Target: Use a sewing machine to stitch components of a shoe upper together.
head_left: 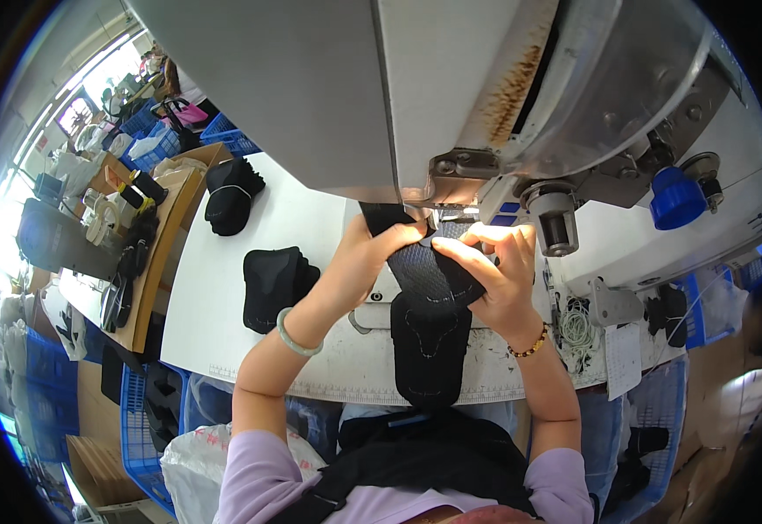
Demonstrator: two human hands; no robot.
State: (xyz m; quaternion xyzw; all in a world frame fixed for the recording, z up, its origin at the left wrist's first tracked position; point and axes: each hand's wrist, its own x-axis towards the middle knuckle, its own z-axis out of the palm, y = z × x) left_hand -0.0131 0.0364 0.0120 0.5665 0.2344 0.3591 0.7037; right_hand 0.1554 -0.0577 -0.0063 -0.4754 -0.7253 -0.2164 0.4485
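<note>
On my far left I see a stack of black cut pieces (273, 286) lying on the white worktop (224, 314), well apart from my hands, with a second bundle of black pieces (231, 196) farther back near the worktop's far edge.

My left hand (365, 255) comes in next, a pale green bangle (296, 335) on the wrist. Its fingers (403, 234) are closed down on the upper left edge of the black mesh panel (426, 301), pinching it just under the sewing machine head (451, 96).

The panel itself is what matters here. Its long axis runs away from me, from the worktop's near edge, where the lower end hangs slightly over, up to the needle area beneath the machine. The top end lies between my two hands and tucks under the presser foot; I cannot tell whether the foot is down on it.

My right hand (501, 271), with a beaded bracelet (531, 346) on the wrist, presses from the right side. Its fingers (464, 255) are curled and lie flat on the panel, gripping the right edge. Both hands sit about equally close to the needle, the left perhaps a touch nearer.

Farther right, a blue knob (676, 197) sticks out of the machine.
</note>
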